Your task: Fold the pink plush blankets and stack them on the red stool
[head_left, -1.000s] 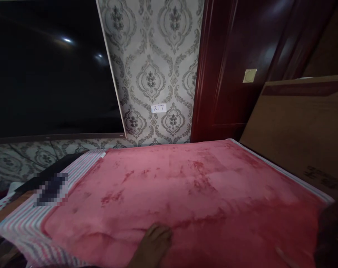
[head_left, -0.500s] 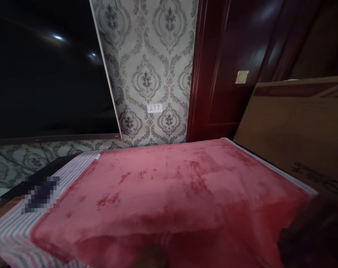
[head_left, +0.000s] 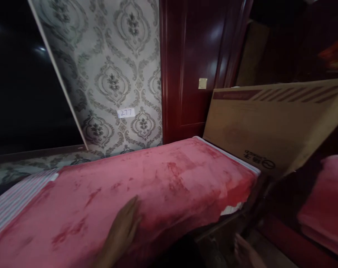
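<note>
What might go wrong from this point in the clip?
The left hand is on or just above the pink cloth; a sideways drag could wrinkle it or shift the striped cloth showing at its left edge.
The near edge hangs unevenly, so a downward tug might pull the cloth askew.
The cardboard box stands close by the right edge and might get bumped.

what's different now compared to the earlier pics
The view has swung right, bringing a pink pile into sight. The left hand, a blur at the bottom edge one picture ago, now shows plainly on or just over the pink cloth. The right hand is low, off the cloth's near side, blurred; no grip is visible. The cloth stays spread; the 277 tag and box stay put.
</note>
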Demonstrator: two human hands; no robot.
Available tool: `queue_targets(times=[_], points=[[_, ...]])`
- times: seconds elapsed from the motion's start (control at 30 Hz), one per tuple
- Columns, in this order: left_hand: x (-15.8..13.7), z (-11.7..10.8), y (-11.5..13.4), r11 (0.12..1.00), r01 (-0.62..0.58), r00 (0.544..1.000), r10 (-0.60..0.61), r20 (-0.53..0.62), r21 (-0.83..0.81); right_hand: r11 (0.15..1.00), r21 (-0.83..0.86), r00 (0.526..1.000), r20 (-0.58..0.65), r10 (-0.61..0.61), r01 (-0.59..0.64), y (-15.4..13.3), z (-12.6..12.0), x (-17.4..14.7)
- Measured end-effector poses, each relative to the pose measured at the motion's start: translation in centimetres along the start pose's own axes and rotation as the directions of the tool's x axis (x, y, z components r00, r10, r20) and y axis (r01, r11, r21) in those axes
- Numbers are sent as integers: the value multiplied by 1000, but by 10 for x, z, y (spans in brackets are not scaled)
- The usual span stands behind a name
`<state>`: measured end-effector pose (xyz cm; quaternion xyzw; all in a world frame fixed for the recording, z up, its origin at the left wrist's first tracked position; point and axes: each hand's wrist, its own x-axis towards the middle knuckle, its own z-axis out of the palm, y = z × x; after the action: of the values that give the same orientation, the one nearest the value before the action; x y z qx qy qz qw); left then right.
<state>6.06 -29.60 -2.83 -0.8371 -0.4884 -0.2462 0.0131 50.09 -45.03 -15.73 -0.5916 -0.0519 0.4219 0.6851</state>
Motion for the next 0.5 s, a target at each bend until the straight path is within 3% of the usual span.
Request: queue_targets(times=[0.1, 0.2, 0.23, 0.37, 0.5], points=[[38, 2, -7, 999, 22, 999, -23, 24, 44, 993, 62, 993, -61, -100, 104, -44, 33, 5], [60, 12, -10, 988, 54, 990, -71, 120, 142, 930, -139, 925, -128, -357, 340, -92, 66, 26], [63, 16, -11, 981, 61, 983, -91, 157, 185, 911, -186, 906, -150, -397, 368, -108, 75, 36], [64, 34, -17, 963, 37, 968, -101, 230, 269, 844, -375, 845, -225, -485, 384, -159, 97, 89], [60, 45, -32, 967, 18, 971, -77, 225, 253, 722, -625, 789, -266, -554, 297, -198, 105, 134]])
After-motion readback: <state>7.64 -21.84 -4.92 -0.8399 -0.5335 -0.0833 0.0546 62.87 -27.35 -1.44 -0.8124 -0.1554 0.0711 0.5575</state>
